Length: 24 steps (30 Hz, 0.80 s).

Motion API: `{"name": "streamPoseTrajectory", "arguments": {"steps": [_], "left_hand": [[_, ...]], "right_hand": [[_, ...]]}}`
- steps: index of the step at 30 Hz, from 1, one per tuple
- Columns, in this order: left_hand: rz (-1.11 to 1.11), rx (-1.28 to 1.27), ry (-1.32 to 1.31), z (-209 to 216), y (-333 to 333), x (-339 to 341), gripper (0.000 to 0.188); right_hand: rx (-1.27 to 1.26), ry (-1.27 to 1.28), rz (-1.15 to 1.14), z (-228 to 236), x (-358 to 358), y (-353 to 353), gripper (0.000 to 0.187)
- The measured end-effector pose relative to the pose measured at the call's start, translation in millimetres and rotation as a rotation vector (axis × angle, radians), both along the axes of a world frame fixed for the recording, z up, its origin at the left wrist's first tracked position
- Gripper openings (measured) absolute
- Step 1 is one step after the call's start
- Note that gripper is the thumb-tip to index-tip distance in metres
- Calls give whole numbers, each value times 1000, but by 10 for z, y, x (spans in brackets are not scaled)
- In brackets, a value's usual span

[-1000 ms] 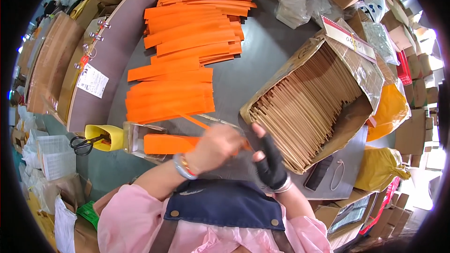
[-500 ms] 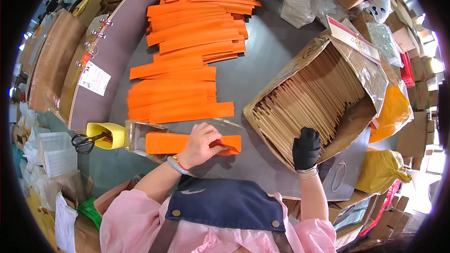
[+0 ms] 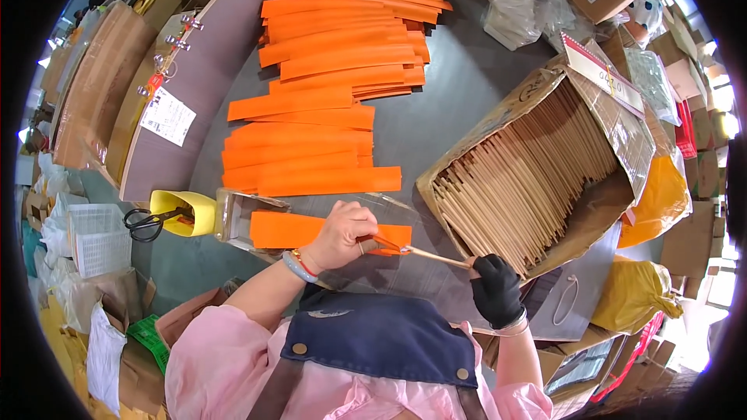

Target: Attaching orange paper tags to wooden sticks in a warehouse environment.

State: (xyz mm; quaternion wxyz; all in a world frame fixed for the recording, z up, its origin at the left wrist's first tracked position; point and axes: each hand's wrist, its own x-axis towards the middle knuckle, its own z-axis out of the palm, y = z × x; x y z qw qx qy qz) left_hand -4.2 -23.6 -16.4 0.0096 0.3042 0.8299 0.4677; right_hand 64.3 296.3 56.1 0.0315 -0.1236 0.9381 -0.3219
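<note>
My left hand [image 3: 346, 235] is closed at the right part of an orange paper sleeve [image 3: 288, 232], pinching up its right end so that the mouth stands apart. In my right hand [image 3: 496, 289], which wears a black fingerless glove, is a thin pair of wooden chopsticks [image 3: 440, 257]. Their left tip meets the sleeve's raised mouth; how far in it reaches is hard to see. The sleeve lies in front of me, its left end in a shallow holder [image 3: 233, 218]. Whether more sleeves lie under it is hidden.
Rows of orange sleeves [image 3: 342, 54] cover the table's middle. A cardboard box [image 3: 459, 159] full of wooden chopsticks lies tilted at the right. A yellow container [image 3: 198, 214] with black scissors [image 3: 144, 224] sits left. A grey board [image 3: 167, 120] edges the table.
My right hand has come out of the chopstick box, moving left and nearer to me, and now holds chopsticks against the sleeve's mouth. My left hand keeps its pinch. The whole view has shifted slightly.
</note>
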Motion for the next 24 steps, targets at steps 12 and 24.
{"name": "streamPoseTrajectory", "arguments": {"steps": [12, 24], "left_hand": [[-95, -254, 342, 505, 333, -89, 13], [38, -221, 15, 65, 144, 36, 33]], "right_hand": [[-267, 15, -173, -117, -167, -187, 57], [451, 355, -236, -569, -237, 232, 19]]}}
